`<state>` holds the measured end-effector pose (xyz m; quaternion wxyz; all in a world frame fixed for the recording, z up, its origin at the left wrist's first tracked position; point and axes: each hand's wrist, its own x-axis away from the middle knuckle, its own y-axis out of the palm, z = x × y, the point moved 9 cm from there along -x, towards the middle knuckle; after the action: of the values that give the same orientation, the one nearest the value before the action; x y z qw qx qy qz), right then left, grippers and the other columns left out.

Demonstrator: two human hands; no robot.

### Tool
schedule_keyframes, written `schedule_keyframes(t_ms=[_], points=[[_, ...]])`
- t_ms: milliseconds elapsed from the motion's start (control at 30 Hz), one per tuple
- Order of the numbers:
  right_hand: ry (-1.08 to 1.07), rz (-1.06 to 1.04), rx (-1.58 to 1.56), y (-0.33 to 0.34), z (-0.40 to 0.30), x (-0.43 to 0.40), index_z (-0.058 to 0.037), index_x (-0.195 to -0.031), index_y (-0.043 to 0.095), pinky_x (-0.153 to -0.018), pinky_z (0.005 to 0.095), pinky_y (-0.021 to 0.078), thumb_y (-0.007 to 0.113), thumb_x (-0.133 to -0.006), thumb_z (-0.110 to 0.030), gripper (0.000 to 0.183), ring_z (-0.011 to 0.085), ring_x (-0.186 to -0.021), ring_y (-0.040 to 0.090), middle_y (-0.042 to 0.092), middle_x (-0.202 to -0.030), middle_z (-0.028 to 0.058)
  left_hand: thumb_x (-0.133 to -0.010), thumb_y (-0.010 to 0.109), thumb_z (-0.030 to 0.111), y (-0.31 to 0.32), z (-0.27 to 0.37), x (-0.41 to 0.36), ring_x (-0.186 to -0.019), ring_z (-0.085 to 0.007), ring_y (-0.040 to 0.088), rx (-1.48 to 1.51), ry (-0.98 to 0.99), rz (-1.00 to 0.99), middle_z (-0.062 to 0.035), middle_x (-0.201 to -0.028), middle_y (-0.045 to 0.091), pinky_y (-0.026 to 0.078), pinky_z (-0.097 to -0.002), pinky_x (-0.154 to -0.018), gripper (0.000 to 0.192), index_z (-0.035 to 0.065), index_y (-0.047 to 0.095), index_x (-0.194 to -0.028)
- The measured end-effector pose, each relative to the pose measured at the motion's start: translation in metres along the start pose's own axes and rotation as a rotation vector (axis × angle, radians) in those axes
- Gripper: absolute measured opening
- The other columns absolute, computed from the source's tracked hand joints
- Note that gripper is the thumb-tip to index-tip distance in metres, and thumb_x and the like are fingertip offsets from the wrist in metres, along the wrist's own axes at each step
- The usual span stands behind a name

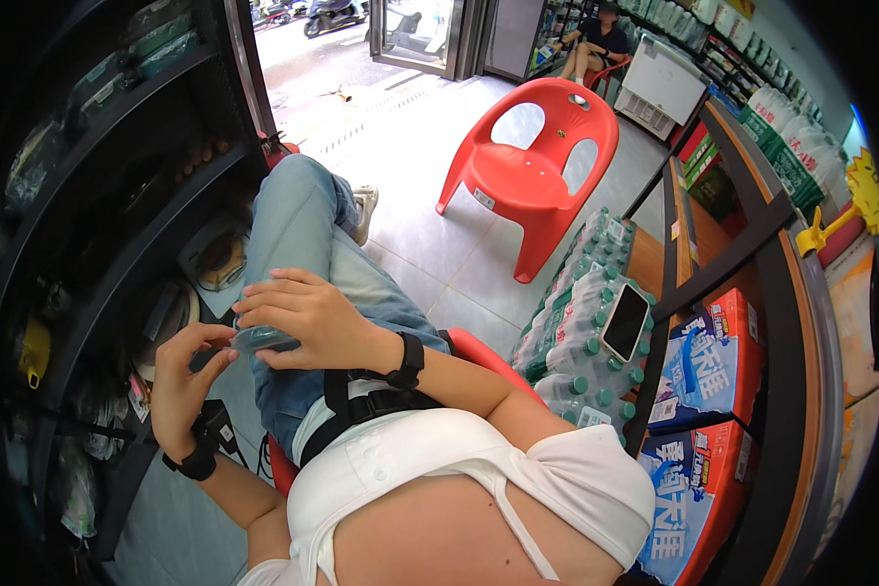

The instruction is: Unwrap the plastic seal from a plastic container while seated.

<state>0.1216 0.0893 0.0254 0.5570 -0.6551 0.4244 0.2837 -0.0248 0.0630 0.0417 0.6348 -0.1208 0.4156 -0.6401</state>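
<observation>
Over my lap, my right hand (311, 322) curls round a translucent bluish-green round object (264, 338), perhaps a roll of clear tape. Its fingers and palm hide much of it. At the object's left edge, the thumb and index finger of my left hand (183, 373) pinch its rim. Both wrists wear black bands. Beneath the hands are my legs in blue jeans (293, 220), one crossed over the other.
Black shelving (227, 172) stands close on the left. A red plastic chair (520, 183) faces me. To the right, a phone (625, 322) lies on shrink-wrapped bottles (579, 329), beside a rack with boxed packs (703, 366). A seated person (602, 44) and a white freezer (659, 84) are farther back.
</observation>
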Motion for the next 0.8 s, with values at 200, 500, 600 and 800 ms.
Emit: schedule_keyframes(t_ms=[200, 500, 600, 800], points=[[0.027, 0.005, 0.091, -0.003, -0.006, 0.000, -0.0116, -0.109, 0.065, -0.108, 0.0430, 0.0393, 0.075, -0.076, -0.024, 0.037, 0.0197, -0.119, 0.059, 0.066, -0.119, 0.0031, -0.078, 0.074, 0.006, 0.001, -0.002, -0.002, -0.079, -0.0187, 0.066, -0.009, -0.012, -0.005, -0.0091, -0.085, 0.070, 0.046, -0.0300, -0.074, 0.021, 0.0001, 0.069, -0.097], [0.010, 0.002, 0.148, -0.002, -0.011, -0.001, -0.0099, -0.111, 0.064, -0.107, 0.0427, 0.0392, 0.074, -0.078, -0.023, 0.037, 0.0200, -0.119, 0.058, 0.065, -0.121, 0.0041, -0.078, 0.072, 0.004, -0.005, 0.000, -0.001, -0.078, -0.0196, 0.064, -0.031, 0.007, 0.014, -0.0090, -0.085, 0.069, 0.047, -0.0302, -0.075, 0.016, -0.0016, 0.067, -0.092], [0.011, -0.018, 0.145, -0.001, -0.014, 0.001, -0.0096, -0.110, 0.064, -0.107, 0.0427, 0.0391, 0.073, -0.078, -0.023, 0.036, 0.0200, -0.119, 0.058, 0.065, -0.121, 0.0043, -0.078, 0.072, 0.003, -0.005, -0.006, 0.003, -0.079, -0.0192, 0.064, -0.018, -0.043, 0.005, -0.0091, -0.083, 0.068, 0.048, -0.0300, -0.075, 0.014, -0.0021, 0.066, -0.090], [0.002, 0.030, 0.126, -0.003, -0.015, -0.001, -0.0095, -0.105, 0.064, -0.108, 0.0423, 0.0390, 0.072, -0.077, -0.022, 0.032, 0.0202, -0.119, 0.057, 0.064, -0.117, 0.0044, -0.077, 0.073, 0.002, -0.004, 0.001, 0.000, -0.080, -0.0183, 0.066, 0.004, -0.020, 0.045, -0.0091, -0.086, 0.070, 0.050, -0.0299, -0.075, 0.013, -0.0028, 0.067, -0.089]])
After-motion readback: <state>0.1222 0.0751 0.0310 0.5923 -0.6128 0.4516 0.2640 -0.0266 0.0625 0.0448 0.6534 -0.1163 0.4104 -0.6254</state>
